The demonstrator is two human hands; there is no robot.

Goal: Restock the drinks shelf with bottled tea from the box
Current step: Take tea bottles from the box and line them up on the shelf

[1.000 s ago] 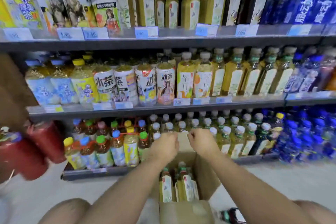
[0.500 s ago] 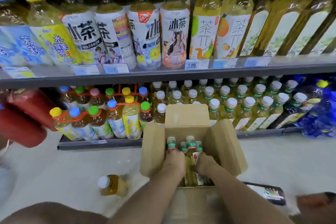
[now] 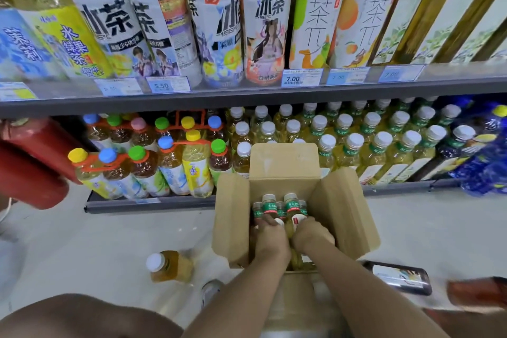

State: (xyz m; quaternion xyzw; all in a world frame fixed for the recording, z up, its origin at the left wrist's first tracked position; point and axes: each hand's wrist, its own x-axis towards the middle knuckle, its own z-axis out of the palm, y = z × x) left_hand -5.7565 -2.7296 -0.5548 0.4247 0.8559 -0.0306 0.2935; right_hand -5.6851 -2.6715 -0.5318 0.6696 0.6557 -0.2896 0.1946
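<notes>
The cardboard box [image 3: 284, 162] stands open on the floor [image 3: 109, 236], just in front of the bottom shelf [image 3: 151, 205], its flaps spread; the bottled tea [image 3: 291, 203] is inside it, upright and packed close, green neck labels showing; both hands are down among those bottles, the left hand [image 3: 271, 240] and the right hand [image 3: 311, 234] side by side; the fingers [image 3: 264, 225] of each curl downward round a bottle's top, clamped on it as far as can be seen, though the fingertips are hidden between the bottles; no bottle is clear of the box yet, so this looks like the pick-up step; the box seems to hold most of its load, which suggests the restocking is at an early stage; on the shelf behind the box stand rows of white-capped bottles [image 3: 381, 143] with similar green neck bands, already fairly full, and any gap there is hidden by the rear flap; one loose bottle [image 3: 170, 266] lies on the floor left of the box, perhaps also left to shelve.
</notes>
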